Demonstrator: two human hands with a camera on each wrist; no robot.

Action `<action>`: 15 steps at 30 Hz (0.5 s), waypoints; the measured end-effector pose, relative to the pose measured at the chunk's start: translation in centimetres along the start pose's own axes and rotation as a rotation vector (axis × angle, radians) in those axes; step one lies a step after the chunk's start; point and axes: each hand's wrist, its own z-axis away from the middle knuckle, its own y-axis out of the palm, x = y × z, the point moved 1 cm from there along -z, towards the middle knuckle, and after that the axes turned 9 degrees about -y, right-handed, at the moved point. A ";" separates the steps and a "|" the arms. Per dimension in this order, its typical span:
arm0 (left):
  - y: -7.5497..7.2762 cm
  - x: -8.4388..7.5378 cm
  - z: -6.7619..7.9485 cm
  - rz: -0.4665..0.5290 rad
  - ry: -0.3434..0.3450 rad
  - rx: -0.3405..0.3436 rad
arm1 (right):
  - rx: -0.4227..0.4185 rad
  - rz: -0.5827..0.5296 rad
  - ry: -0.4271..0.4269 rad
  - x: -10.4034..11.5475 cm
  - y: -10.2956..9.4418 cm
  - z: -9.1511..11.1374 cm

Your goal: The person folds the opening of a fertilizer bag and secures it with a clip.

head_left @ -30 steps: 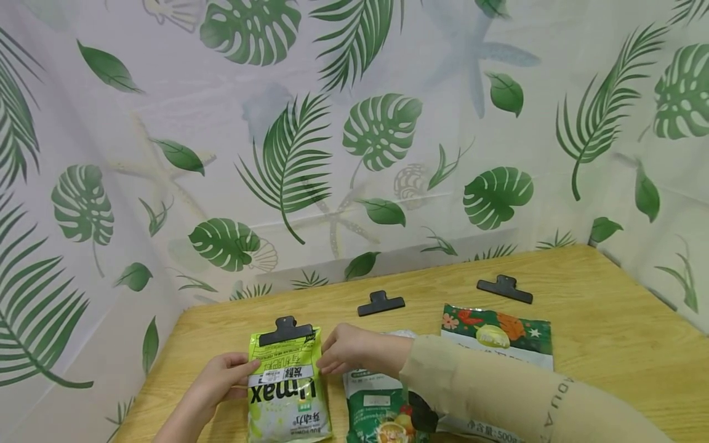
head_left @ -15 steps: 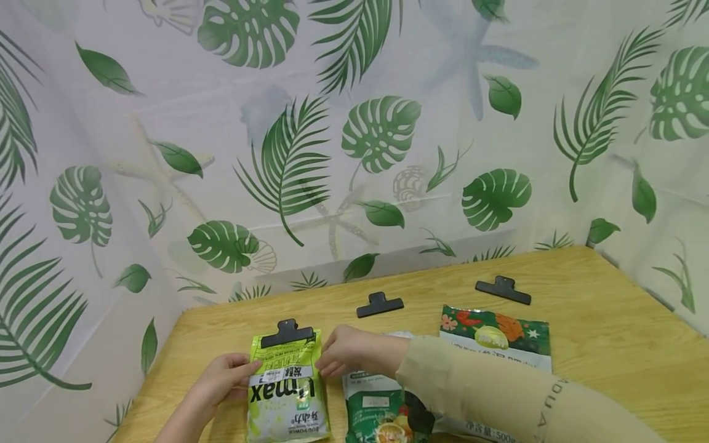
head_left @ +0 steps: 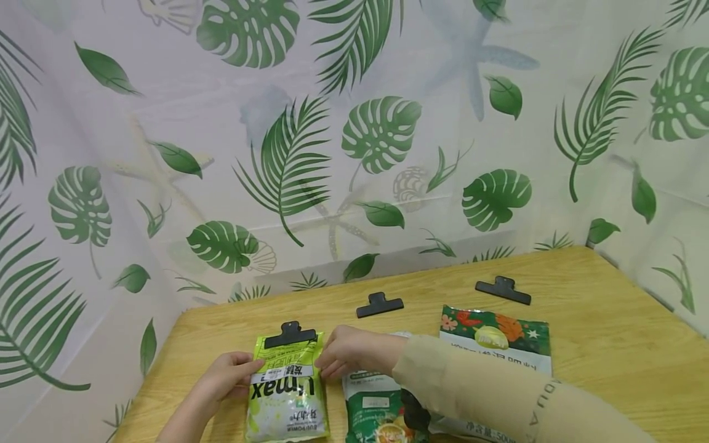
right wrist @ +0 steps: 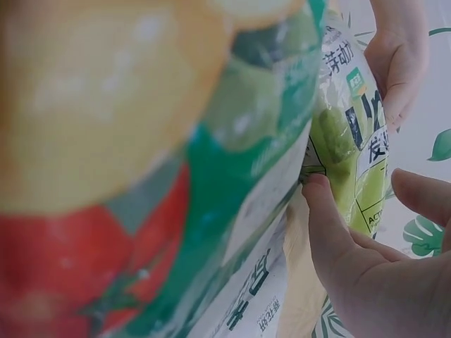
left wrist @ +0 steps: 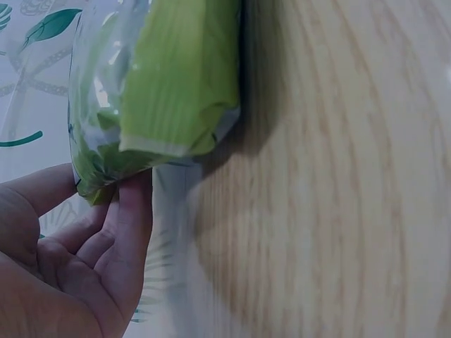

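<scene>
A yellow-green fertilizer bag lies on the table with a black clip across its top edge. My left hand pinches the bag's left edge, thumb on the front and fingers behind, as the left wrist view also shows. At the opposite edge, my right hand touches the bag's side with its fingertips. In the right wrist view its thumb stands apart from the bag. Part of a green-and-white bag is hidden beneath the right forearm.
Two loose black clips, one in the middle and one farther right, lie toward the table's back. A larger green-and-white bag lies on the right, partly covered by the sleeve. A leaf-printed cloth hangs behind the table.
The top of the fertilizer bag and its clip have shifted slightly to the right and toward me. Both hands stay at the bag's edges, nearly still.
</scene>
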 end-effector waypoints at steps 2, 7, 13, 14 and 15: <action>-0.1 0.0 -0.1 0.006 0.006 0.013 | -0.001 -0.001 0.001 0.0 0.0 -0.1; -0.3 0.1 -0.2 0.009 0.011 0.030 | -0.013 -0.017 0.001 -0.1 0.2 -0.3; -0.5 0.0 -0.2 0.005 0.004 0.029 | -0.021 -0.044 0.000 -0.2 0.3 -0.3; -0.5 -0.1 -0.2 0.004 0.005 0.034 | -0.019 -0.049 -0.001 -0.2 0.3 -0.3; -0.5 -0.1 -0.2 0.003 0.006 0.042 | -0.017 -0.053 -0.004 -0.2 0.3 -0.3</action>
